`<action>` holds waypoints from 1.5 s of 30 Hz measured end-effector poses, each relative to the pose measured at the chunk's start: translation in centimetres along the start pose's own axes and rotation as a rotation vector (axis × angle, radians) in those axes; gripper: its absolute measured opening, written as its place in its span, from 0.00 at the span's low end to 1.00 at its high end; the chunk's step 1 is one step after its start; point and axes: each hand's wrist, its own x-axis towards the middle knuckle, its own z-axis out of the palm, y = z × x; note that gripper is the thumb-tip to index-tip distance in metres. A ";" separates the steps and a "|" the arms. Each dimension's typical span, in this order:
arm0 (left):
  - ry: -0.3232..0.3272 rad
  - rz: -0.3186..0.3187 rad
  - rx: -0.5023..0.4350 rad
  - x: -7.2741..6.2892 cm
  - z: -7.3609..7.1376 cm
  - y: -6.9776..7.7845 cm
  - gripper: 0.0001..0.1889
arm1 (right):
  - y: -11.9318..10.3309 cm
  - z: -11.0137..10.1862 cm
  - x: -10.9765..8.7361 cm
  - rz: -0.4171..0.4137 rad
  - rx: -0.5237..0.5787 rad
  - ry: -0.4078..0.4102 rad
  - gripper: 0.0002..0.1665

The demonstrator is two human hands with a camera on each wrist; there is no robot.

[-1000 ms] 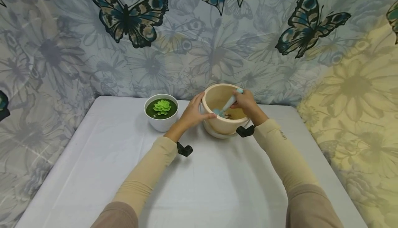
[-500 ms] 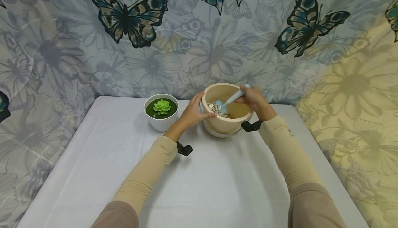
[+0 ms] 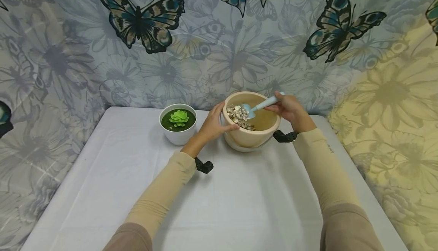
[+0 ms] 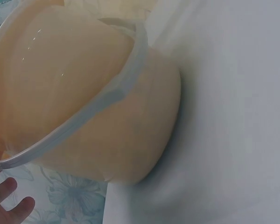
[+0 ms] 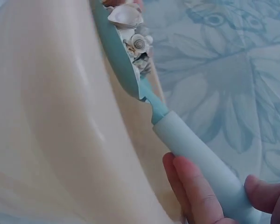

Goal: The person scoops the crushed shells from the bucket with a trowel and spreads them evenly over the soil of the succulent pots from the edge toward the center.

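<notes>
Head view: on the white table (image 3: 219,213) stands a cream bucket (image 3: 251,139); the left hand (image 3: 213,124) steadies its rim, fingers spread; the right hand (image 3: 289,109), closed, grips a blue scoop (image 3: 263,104) inside the mouth; best kept level, lest shells (image 5: 138,44) spill.

- No txt, brand or no. legible anywhere.
- R sleeve (image 3: 315,167), head view: sm. dark mark (image 3: 330,148) on the beige fabric, nr the cuff, on the outer side; looks like a short line of lettering, but too sm. & blurred to read.
</notes>
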 end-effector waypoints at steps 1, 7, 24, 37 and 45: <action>0.005 0.000 0.002 -0.1 0.1 0.1 0.59 | -0.1 -0.3 -0.1 0.001 0.006 -0.006 0.13; 0.016 -0.015 0.013 -0.5 0.4 0.7 0.62 | -0.4 -1.7 -0.5 0.004 0.131 -0.011 0.11; -0.012 0.025 0.042 -0.5 -0.3 0.1 0.59 | 0.0 -2.3 -1.1 -0.027 0.264 0.032 0.08; -0.016 0.019 0.086 -0.9 -1.0 0.7 0.57 | -0.1 -2.2 -1.2 -0.042 0.276 0.040 0.06; -0.008 0.038 0.085 -0.6 -1.5 0.1 0.53 | -0.3 -1.5 -1.7 -0.052 0.261 0.053 0.06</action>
